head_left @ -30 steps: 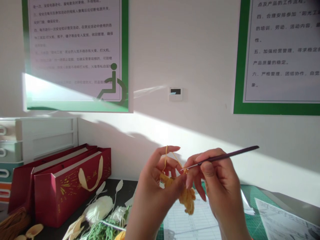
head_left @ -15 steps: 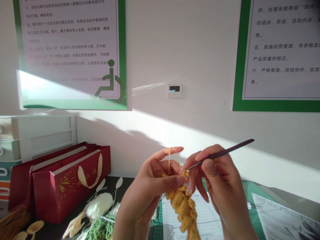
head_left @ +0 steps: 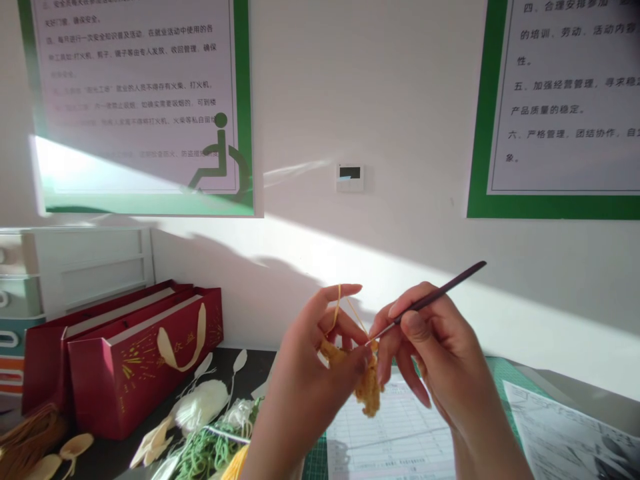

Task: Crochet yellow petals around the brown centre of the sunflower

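Note:
Between my two hands hangs a piece of yellow crochet work (head_left: 369,390), partly hidden behind my fingers. My left hand (head_left: 333,360) pinches its top edge between thumb and fingers, and a strand of yellow yarn (head_left: 338,308) loops over the raised index finger. In a pen-like grip, my right hand (head_left: 433,347) holds a crochet hook (head_left: 440,292) with a dark handle and a thin metal shaft. The hook's tip meets the work beside my left thumb; whether it sits inside a stitch cannot be made out.
On the left stand red gift bags (head_left: 145,363) before a drawer unit (head_left: 95,263). Green yarn (head_left: 207,453), a white yarn ball (head_left: 203,405) and crocheted leaves lie nearby. Printed sheets (head_left: 395,433) rest on a green cutting mat (head_left: 316,460). A wall (head_left: 410,133) rises behind.
The hook's handle end has moved left and slightly up. My left hand has turned, so the hanging crochet work looks shorter and more hidden. Some yellow yarn now shows at lower left.

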### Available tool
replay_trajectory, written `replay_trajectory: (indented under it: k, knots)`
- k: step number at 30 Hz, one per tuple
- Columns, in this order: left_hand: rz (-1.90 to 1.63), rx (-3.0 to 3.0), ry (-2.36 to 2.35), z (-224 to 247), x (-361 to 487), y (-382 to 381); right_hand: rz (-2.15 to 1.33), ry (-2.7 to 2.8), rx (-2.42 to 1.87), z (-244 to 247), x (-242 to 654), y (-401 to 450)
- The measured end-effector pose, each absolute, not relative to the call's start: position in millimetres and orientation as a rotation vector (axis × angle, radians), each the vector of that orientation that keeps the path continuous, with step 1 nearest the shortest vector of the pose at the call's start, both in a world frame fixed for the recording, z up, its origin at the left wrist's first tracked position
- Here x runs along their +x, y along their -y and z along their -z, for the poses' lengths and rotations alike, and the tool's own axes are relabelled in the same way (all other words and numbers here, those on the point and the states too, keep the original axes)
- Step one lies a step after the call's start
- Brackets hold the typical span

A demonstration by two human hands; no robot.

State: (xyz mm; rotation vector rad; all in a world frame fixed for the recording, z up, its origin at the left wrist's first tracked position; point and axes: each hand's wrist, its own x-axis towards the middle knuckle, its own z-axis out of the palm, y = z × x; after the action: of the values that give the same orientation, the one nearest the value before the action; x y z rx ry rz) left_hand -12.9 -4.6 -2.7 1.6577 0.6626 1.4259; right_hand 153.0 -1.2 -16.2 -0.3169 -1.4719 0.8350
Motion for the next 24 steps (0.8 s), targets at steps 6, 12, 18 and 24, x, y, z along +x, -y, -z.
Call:
replay_trajectory:
  k: [6, 12, 18, 24]
  knots:
    - [-1.442, 1.822, -0.761, 2.7, -11.9, 7.0, -0.801, 1.460, -0.353, 17.7, 158.1, 2.3]
    - [-1.199, 1.500, -0.368, 2.6, -21.3, -0.3, -0.916, 1.410, -0.320, 16.5, 161.5, 7.8]
    - [-1.089, 1.437, -0.278, 7.4, -22.2, -10.3, -0.921, 1.467, -0.186, 20.1, 165.3, 0.3]
    - [-1.080, 1.422, -0.268, 10.1, -22.7, -17.7, -0.843, 1.522, -0.176, 21.4, 166.9, -2.6]
